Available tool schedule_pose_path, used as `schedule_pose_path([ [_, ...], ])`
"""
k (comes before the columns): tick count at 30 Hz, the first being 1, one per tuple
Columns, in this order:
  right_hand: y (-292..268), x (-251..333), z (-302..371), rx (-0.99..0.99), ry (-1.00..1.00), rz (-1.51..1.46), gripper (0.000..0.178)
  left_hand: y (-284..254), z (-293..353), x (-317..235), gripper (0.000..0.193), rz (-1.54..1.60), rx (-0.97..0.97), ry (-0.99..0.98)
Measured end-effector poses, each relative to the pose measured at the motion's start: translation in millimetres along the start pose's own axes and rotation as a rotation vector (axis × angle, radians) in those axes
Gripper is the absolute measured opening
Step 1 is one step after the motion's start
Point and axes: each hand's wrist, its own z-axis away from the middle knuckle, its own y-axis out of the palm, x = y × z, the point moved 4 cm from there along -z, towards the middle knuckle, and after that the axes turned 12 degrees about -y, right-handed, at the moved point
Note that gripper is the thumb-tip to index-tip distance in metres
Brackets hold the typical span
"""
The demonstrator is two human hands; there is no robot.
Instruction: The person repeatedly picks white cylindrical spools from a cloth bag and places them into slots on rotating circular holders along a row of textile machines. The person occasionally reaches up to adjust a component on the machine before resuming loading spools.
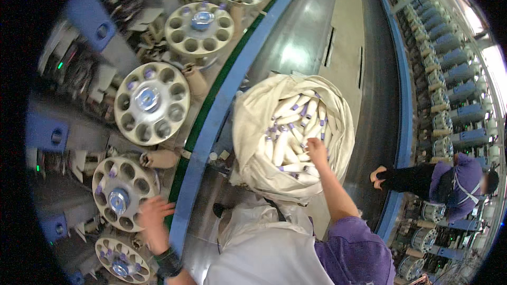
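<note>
A large off-white cloth sack (245,132) stands in front of me with its mouth folded wide. It is heaped with white yarn bobbins (282,145) that have purple ends. My right hand (318,152) reaches over the right part of the heap, its fingers curled down among the bobbins; what they hold, if anything, is hidden. My left hand (157,216), slightly blurred, is over the machine's edge at the left, its fingers stretched out with nothing in them. Beside it is a round cream magazine (100,200) with holes around a blue hub, and a few purple-tipped bobbins stand in it.
More round magazines (152,103) line the winding machine at left, with brown paper cones (158,159) beside them. A blue rail (211,111) edges that machine. Across the aisle floor (343,37) runs a second machine row (465,105). Another person (457,182) stands there at right.
</note>
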Motion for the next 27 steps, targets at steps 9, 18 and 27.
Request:
schedule_pose_path([
  [9,37.0,-127.8,-100.2,-0.155,0.173,0.279,0.050,458.3,1.3,121.2,0.013,-1.101,0.920,0.557],
  [18,-42.6,-93.1,-75.9,0.578,-0.026,0.143,0.046,485.1,-68.3,193.5,0.028,-1.948,1.194,0.081],
  [27,30.0,-66.5,-65.0,1.016,-0.688,0.790,0.029,480.5,-84.4,172.9,0.035,-2.067,1.328,-0.221],
])
